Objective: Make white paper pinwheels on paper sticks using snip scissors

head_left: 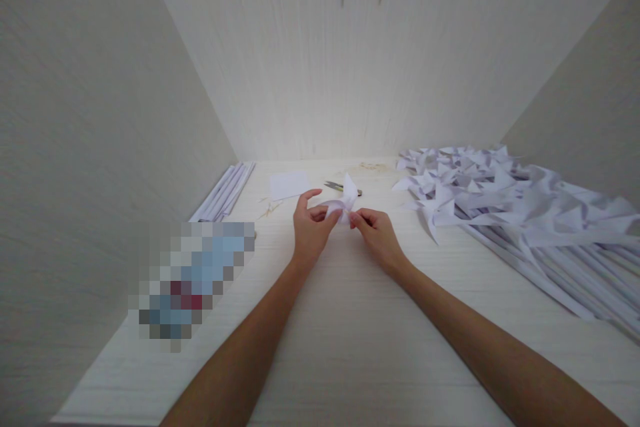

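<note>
Head view: left hand (pixel 311 227) and right hand (pixel 376 232) on folded paper piece (pixel 345 203).

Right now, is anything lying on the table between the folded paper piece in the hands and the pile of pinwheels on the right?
Nothing visible. The left hand and right hand hold the folded paper piece; bare table lies between it and the pinwheel pile.

White table (pixel 350 347) bears pinwheels (pixel 500 200), scissors (pixel 333 186), paper sheet (pixel 289 184).
</note>
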The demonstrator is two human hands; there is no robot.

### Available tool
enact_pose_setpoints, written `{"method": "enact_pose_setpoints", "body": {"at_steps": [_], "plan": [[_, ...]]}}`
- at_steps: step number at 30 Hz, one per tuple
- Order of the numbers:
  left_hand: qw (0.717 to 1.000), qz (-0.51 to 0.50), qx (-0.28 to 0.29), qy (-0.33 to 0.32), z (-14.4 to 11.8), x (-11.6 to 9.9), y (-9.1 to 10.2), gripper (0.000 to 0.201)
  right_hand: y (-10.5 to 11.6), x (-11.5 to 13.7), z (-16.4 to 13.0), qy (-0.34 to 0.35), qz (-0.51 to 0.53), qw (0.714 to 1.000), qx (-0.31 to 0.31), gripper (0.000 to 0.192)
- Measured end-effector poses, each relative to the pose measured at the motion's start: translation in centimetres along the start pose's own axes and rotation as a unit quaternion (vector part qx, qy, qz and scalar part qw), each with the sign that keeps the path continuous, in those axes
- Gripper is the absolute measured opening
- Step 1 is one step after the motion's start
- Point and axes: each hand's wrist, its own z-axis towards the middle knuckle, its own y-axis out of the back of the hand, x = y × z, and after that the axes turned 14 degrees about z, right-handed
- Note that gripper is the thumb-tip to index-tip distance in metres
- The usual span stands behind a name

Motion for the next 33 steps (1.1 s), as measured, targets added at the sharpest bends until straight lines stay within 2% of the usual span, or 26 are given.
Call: {"method": "enact_pose_setpoints", "body": {"at_steps": [11,14,16,18,20,23,24,26,28,29,31,33], "plan": [[1.0,0.021,-0.008,-0.011,0.0,-0.1,0.0,0.045,0.1,-0.5,0.2,-0.02,0.013,0.999,0.026,0.028],[0.999,0.031,-0.007,-0.014,0.0,0.1,0.0,0.045,0.2,0.0,-0.1,0.008,-0.075,0.997,0.017,0.028],[0.999,0.041,-0.008,-0.024,0.0,0.2,0.0,0.044,0.4,0.5,-0.3,0.07,-0.185,0.98,-0.002,0.026],[0.998,0.051,-0.008,-0.036,-0.1,0.4,0.0,0.044,0.7,0.9,-0.2,0.1,-0.24,0.966,0.001,0.024],[0.997,0.059,-0.004,-0.046,-0.1,0.6,0.0,0.044,0.9,1.0,0.3,0.06,-0.211,0.975,0.029,0.026],[0.996,0.07,0.006,-0.056,-0.2,0.8,0.1,0.043,1.1,0.9,0.8,-0.048,-0.108,0.99,0.078,0.031],[0.996,0.072,0.009,-0.057,-0.2,0.8,0.1,0.043,1.1,0.9,0.8,-0.054,-0.101,0.99,0.081,0.032],[0.995,0.076,0.011,-0.059,-0.2,0.9,0.1,0.043,1.1,0.9,0.5,-0.001,-0.149,0.987,0.062,0.029],[0.995,0.08,0.006,-0.06,-0.1,1.0,0.2,0.043,1.0,1.1,0.1,0.083,-0.229,0.969,0.042,0.024],[0.995,0.084,0.002,-0.061,-0.1,1.0,0.2,0.043,0.9,1.1,-0.1,0.104,-0.253,0.961,0.038,0.023],[0.994,0.095,-0.004,-0.062,-0.1,0.9,0.3,0.043,0.7,1.0,0.0,0.085,-0.241,0.966,0.038,0.024],[0.993,0.1,-0.005,-0.061,-0.1,0.8,0.3,0.042,0.5,0.8,0.3,0.01,-0.156,0.987,0.047,0.03]]}}
